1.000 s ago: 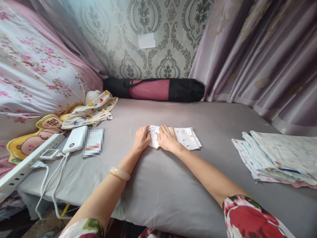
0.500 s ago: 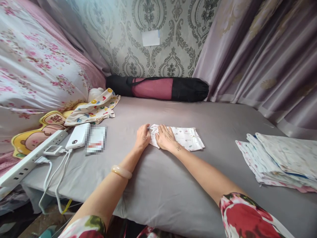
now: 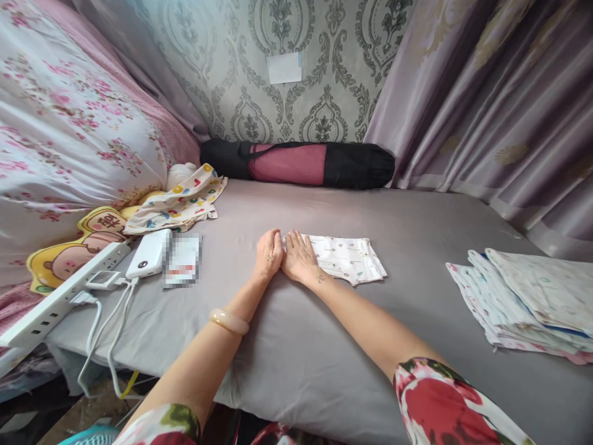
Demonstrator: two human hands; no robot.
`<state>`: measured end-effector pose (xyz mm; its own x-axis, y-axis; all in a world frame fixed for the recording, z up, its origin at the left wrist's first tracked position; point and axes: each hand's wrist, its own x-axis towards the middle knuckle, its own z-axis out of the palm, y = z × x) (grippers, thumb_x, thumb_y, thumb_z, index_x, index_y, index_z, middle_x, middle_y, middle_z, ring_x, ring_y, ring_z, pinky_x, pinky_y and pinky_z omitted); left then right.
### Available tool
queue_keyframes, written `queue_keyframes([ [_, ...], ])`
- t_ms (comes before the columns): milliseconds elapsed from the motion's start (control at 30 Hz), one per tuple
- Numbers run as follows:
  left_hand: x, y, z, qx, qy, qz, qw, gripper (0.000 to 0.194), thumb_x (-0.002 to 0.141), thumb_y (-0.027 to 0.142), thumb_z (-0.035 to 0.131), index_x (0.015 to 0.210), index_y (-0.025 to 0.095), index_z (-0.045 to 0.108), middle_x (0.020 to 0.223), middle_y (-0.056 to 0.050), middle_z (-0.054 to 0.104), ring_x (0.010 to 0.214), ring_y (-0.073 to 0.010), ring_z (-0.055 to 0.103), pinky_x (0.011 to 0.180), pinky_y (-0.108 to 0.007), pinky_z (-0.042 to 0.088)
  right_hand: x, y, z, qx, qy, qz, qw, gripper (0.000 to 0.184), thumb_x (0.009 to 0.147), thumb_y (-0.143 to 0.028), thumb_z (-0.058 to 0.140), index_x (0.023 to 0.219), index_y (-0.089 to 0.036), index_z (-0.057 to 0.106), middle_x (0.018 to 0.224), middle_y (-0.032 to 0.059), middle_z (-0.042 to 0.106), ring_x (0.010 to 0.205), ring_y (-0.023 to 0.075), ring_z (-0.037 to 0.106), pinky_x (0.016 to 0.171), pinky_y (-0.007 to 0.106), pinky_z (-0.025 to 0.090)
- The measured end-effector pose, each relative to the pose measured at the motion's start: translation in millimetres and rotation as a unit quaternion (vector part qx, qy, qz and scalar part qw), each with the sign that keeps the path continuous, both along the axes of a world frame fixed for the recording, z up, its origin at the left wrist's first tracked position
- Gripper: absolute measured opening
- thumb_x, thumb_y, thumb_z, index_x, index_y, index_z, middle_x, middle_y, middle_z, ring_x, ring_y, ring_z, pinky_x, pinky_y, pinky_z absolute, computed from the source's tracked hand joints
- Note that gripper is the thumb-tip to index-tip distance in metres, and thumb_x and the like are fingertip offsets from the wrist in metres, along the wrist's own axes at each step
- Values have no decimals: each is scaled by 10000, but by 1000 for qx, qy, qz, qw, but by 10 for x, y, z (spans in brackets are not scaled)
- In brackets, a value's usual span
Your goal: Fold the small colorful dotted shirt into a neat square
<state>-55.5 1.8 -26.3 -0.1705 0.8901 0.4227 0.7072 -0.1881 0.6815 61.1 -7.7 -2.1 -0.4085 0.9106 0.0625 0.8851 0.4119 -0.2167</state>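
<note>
A small folded white garment (image 3: 349,256) with a scattered fine print lies flat on the grey bedsheet in front of me. My right hand (image 3: 299,256) presses flat on its left part, fingers stretched out and covering that area. Right beside it, my left hand (image 3: 269,254) is at the garment's left end, its fingers curled together. The two hands touch or nearly touch. Whatever is under the left fingers is mostly hidden, though the garment's edge runs up to them.
A stack of folded cloths (image 3: 532,303) sits at the right. On the left are a power strip (image 3: 69,293) with cables, a white power bank (image 3: 149,253), a blurred packet (image 3: 182,261), a pig cushion (image 3: 74,256) and a printed cloth (image 3: 178,204). A long black-and-pink bag (image 3: 296,164) lies along the wall.
My right hand has slid left across the garment to the left hand, uncovering more of the print. The left hand has barely moved. The garment's near edge looks slightly reshaped.
</note>
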Motion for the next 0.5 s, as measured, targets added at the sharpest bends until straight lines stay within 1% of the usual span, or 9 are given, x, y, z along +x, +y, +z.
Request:
queue_keyframes([
  [100,3,-1,12,-8,5,-2,1000,371,976,312,301,1108,184,623,1173,-118,675,1144,-253,596,1044,-452,438,-10,-8,-10,1,-1,-3,1000,593,1008,-309,226,1515,-12,301,1593,174,241,1483,278,160,1198,467,98],
  [267,-12,13,-12,7,30,-8,1000,360,979,308,307,1113,192,621,1151,-112,684,1111,-246,616,1016,-439,459,35,-23,32,1,21,4,1000,593,1016,-332,224,1505,-13,326,1584,169,272,1474,271,195,1197,449,124],
  [367,-16,11,-28,19,60,-19,998,347,982,310,317,1116,193,614,1118,-107,689,1085,-237,626,992,-417,471,147,-16,52,23,44,0,999,577,1023,-332,211,1493,-33,358,1575,157,301,1465,259,223,1196,443,131],
  [500,20,-36,-9,26,113,-43,992,323,973,289,340,1148,194,595,1135,-114,682,1106,-248,612,1000,-425,444,354,3,43,34,30,-17,999,559,1023,-337,241,1489,-57,371,1577,154,297,1468,262,211,1196,480,97],
])
